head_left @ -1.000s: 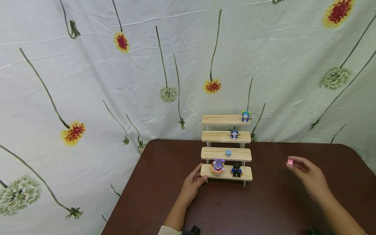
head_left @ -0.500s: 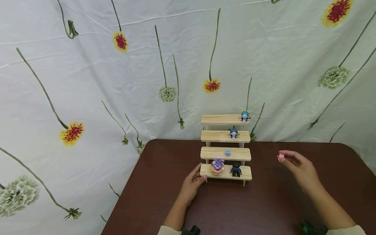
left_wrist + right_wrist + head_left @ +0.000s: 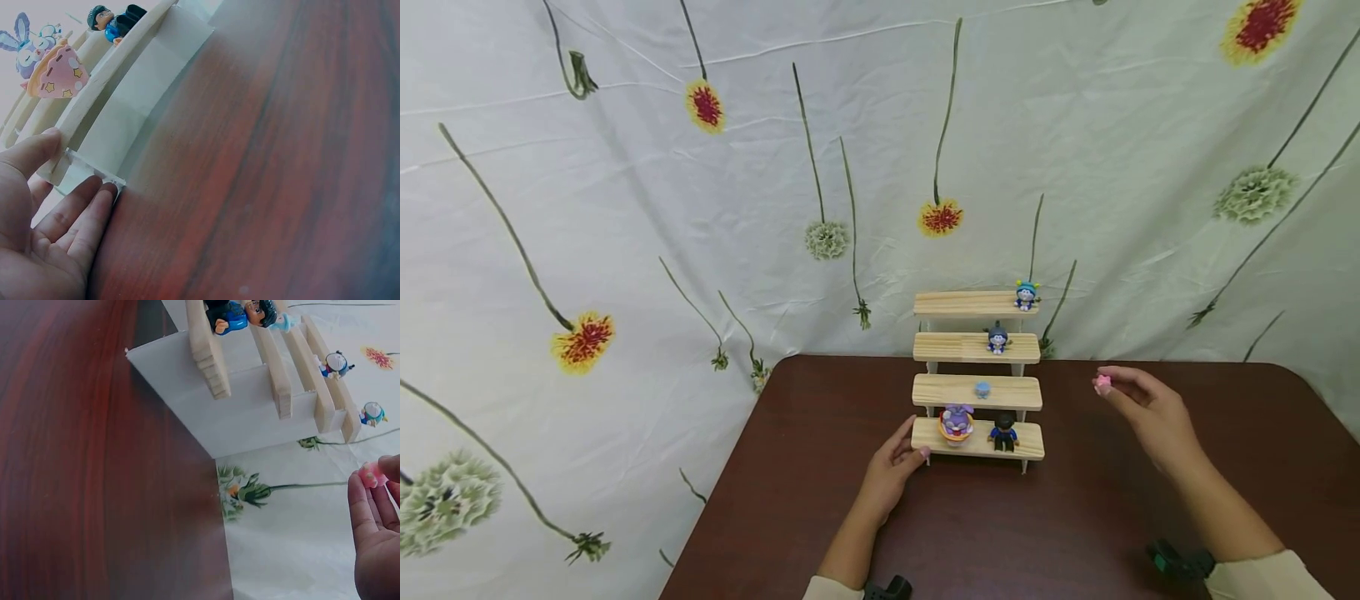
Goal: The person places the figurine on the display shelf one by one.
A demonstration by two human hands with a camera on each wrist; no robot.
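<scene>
A small pink figurine (image 3: 1102, 383) is pinched between the thumb and fingers of my right hand (image 3: 1153, 417), in the air right of the stepped wooden display stand (image 3: 943, 392). My left hand (image 3: 889, 477) grips the left end of the stand's lowest shelf. In the left wrist view, its thumb lies on the wood and its fingers (image 3: 94, 215) reach the white side support (image 3: 94, 172). The lowest shelf carries a purple rabbit figure (image 3: 956, 423) and a dark-haired toy figure in blue (image 3: 1003, 433). Above them is a tiny light blue figure (image 3: 982, 389).
A blue-white figure with a dark cap (image 3: 997, 340) sits on the third shelf up. Another with a turquoise cap (image 3: 1026, 296) occupies the top shelf's right end. The stand is on a dark brown table (image 3: 1000, 533), before a flower-printed cloth (image 3: 737, 200).
My right hand has moved left and toward the back with the pink figurine, closer to the stand. My left hand has stayed on the lowest shelf's end.
</scene>
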